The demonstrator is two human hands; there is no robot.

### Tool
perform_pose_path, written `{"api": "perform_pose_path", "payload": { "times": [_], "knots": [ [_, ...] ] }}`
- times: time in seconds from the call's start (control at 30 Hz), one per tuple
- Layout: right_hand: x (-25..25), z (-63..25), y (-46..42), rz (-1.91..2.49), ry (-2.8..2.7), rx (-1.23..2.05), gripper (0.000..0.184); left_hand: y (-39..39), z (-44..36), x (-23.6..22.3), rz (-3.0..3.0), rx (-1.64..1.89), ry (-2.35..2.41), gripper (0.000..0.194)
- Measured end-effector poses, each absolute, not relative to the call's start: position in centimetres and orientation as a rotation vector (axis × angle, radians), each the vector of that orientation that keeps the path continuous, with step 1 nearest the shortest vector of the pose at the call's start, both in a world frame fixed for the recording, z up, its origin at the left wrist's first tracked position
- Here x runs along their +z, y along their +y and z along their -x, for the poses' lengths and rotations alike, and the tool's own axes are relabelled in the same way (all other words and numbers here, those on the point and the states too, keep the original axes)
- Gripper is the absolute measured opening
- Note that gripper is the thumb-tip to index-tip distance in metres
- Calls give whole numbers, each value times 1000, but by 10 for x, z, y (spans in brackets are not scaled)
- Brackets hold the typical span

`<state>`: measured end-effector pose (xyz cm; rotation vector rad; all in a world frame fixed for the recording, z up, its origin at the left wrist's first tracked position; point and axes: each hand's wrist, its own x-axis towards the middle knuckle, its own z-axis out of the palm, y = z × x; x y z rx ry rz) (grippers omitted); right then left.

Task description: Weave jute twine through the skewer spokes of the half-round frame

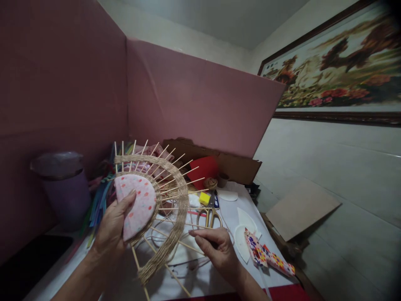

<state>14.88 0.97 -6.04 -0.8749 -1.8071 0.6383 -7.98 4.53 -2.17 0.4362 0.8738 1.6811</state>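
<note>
My left hand (109, 225) grips a half-round woven piece by its pink fabric centre (140, 198), thumb on the front. Thin wooden sticks fan out from that centre. Twine is woven round them in an inner band and a wider outer band (181, 188), with stick ends jutting past it. My right hand (217, 251) is at the lower right of the piece, thumb and fingers pinched together beside a stick end. What lies between those fingertips is too small to make out. Gold-handled scissors (213, 217) lie on the table behind it.
On the white-covered table are a ball of twine (210, 183), a yellow block (204, 198), red sheet material (205, 169), white cut pieces (242, 242) and a flower-patterned glue gun (266, 253). A lidded purple bin (65, 192) stands left. Pink panels (200, 96) rise behind.
</note>
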Motion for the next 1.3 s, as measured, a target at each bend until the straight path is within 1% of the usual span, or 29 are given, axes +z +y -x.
{"api": "perform_pose_path", "payload": {
  "times": [0.23, 0.3, 0.6, 0.73, 1.1, 1.3],
  "knots": [
    [-67, -152, 8, 806, -1942, 148, 18, 43, 79, -22, -472, 1738, 925, 16],
    [-67, -153, 7, 811, -1965, 59, 16, 43, 79, -23, -520, 1740, 931, 16],
    [-71, -153, 6, 789, -2101, -147, 17, 39, 72, -22, -570, 1756, 944, 13],
    [-71, -150, 5, 773, -2133, -212, 16, 39, 71, -24, -570, 1756, 952, 15],
    [-67, -149, -4, 733, -2130, -457, 28, 36, 66, -28, -536, 1790, 965, 16],
    [-69, -148, -8, 740, -2100, -566, 24, 36, 65, -26, -490, 1793, 952, 14]
  ]
}}
